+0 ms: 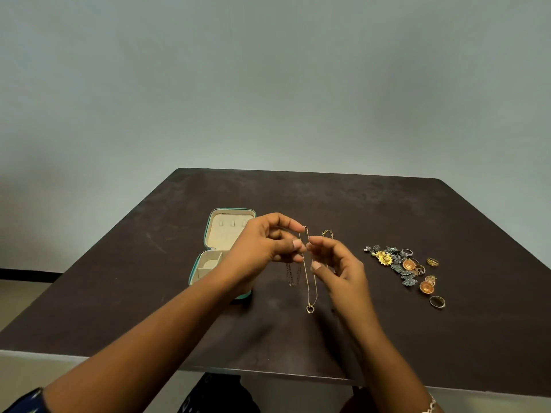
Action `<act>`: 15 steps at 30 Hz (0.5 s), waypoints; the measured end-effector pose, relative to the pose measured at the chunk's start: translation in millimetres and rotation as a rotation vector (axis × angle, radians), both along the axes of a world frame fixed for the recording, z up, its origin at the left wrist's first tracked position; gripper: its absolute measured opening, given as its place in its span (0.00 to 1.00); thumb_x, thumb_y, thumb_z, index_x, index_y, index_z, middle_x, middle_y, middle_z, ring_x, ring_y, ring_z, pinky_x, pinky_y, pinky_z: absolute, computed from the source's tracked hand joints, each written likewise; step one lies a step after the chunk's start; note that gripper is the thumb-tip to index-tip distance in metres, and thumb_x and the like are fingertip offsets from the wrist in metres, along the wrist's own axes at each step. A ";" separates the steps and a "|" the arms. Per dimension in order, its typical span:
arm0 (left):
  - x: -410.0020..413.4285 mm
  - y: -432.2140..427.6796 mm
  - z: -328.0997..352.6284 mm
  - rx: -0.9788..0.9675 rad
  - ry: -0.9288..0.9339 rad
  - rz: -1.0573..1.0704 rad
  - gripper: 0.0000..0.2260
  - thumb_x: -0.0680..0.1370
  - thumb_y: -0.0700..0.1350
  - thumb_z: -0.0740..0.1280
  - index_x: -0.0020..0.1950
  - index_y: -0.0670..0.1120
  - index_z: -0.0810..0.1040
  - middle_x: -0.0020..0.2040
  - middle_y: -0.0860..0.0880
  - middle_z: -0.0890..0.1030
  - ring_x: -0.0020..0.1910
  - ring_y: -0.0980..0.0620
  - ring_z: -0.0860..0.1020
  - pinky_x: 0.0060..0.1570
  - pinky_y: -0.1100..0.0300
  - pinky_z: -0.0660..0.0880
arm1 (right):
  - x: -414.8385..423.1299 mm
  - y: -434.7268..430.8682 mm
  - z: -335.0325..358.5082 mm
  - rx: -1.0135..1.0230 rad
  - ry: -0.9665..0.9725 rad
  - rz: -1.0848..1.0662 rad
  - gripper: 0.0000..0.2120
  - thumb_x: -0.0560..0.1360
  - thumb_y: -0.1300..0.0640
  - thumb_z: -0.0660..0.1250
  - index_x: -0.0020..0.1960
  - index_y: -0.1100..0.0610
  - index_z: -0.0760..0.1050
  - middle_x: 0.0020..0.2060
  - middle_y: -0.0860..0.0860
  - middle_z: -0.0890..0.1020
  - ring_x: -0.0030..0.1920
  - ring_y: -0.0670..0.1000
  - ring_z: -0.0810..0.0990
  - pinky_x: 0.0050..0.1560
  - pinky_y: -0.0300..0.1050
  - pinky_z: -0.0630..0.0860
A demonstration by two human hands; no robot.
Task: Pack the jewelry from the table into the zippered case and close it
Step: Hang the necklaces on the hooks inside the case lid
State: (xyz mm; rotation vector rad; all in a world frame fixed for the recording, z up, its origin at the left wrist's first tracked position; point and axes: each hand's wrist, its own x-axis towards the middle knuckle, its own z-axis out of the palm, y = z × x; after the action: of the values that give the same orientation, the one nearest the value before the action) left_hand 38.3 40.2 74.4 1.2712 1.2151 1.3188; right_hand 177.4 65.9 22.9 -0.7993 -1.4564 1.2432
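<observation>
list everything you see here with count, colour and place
table: one, dark brown, against grey wall
case: one, teal, cream inside, open, left on table
necklace: one, gold, with pendant, held above table
chain: one, dark, between case and necklace
bracelet: one, gold, on table beyond necklace
earrings: heap, grey, yellow, orange, right on table
rings: about four, gold and silver, in and beside heap
left grip: pinches necklace
right grip: pinches necklace, pale wristband

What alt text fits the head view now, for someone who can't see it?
The left hand and right hand pinch the top of a thin gold chain necklace with a ring pendant over a dark brown table. An open teal zippered case lies left, a pile of earrings and rings right.
</observation>
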 end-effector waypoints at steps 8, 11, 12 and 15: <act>-8.1 -10.7 8.4 -0.014 -0.078 -0.056 0.07 0.73 0.31 0.64 0.46 0.41 0.77 0.35 0.47 0.82 0.31 0.54 0.80 0.38 0.62 0.78 | -20.9 -1.1 -9.9 -0.292 0.156 0.215 0.18 0.70 0.74 0.64 0.54 0.57 0.74 0.40 0.52 0.83 0.45 0.51 0.81 0.44 0.36 0.78; -13.4 -13.8 15.1 -0.029 -0.152 -0.058 0.07 0.73 0.31 0.64 0.47 0.40 0.77 0.37 0.45 0.83 0.32 0.52 0.80 0.39 0.60 0.79 | -25.7 -4.8 -13.5 -0.335 0.142 0.178 0.16 0.70 0.73 0.64 0.50 0.55 0.75 0.35 0.52 0.81 0.41 0.51 0.81 0.41 0.36 0.77; -15.9 -14.6 17.9 -0.029 -0.178 -0.057 0.07 0.73 0.31 0.64 0.47 0.40 0.77 0.38 0.45 0.83 0.33 0.52 0.80 0.40 0.60 0.79 | -26.4 -5.8 -14.1 -0.351 0.150 0.167 0.16 0.70 0.73 0.64 0.50 0.56 0.75 0.34 0.52 0.80 0.40 0.50 0.80 0.41 0.37 0.77; -22.4 -14.9 24.8 -0.021 -0.246 -0.017 0.06 0.73 0.33 0.65 0.48 0.39 0.77 0.37 0.45 0.82 0.34 0.51 0.81 0.40 0.60 0.80 | -26.1 -6.7 -14.2 -0.387 0.185 0.137 0.15 0.70 0.72 0.65 0.50 0.57 0.74 0.32 0.52 0.80 0.38 0.48 0.80 0.44 0.41 0.75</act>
State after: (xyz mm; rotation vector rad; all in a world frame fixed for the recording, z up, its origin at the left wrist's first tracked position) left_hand 15.8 25.4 99.2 1.0663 1.0401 1.4004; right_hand 151.3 59.1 8.7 -0.8208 -1.1511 1.6888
